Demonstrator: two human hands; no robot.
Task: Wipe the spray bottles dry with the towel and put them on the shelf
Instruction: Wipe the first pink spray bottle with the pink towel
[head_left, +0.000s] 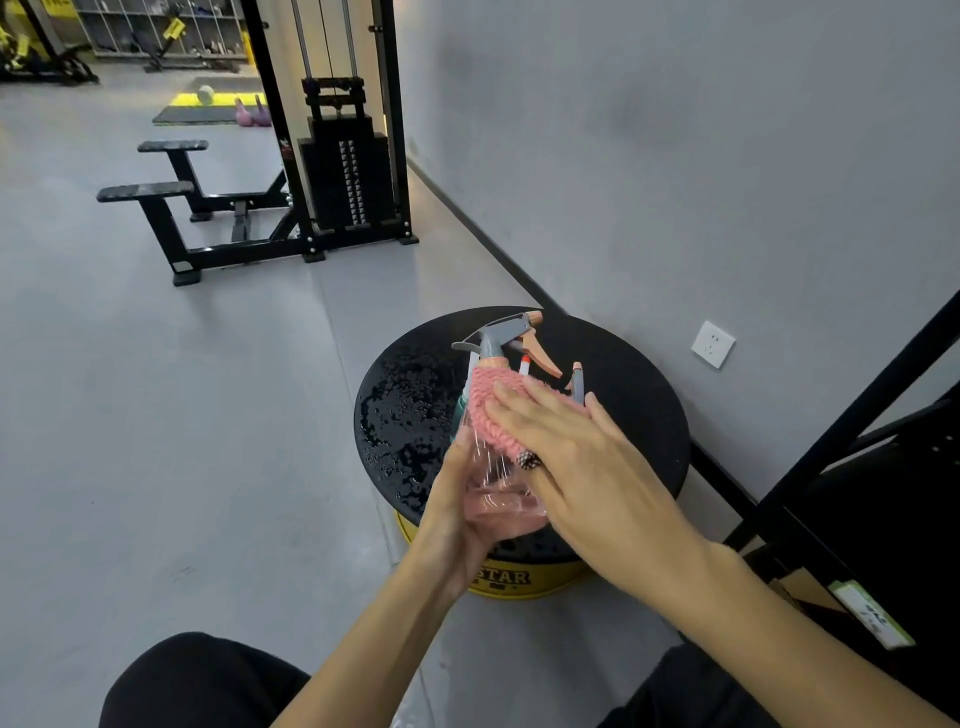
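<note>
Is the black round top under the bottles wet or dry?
Wet: beads of water glisten across the left part of the black round top.

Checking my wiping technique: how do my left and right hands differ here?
The left hand grips the clear spray bottle from below; the right hand lies on top, straight fingers pressing the pink towel against it. Only the right hand shows a ring. Both work on the same bottle.

From where I stand, the yellow drum side (519, 584) beneath the black counter (634, 374) reads "STAR"; the white label (872, 616) at the right is too blurred to read.
</note>
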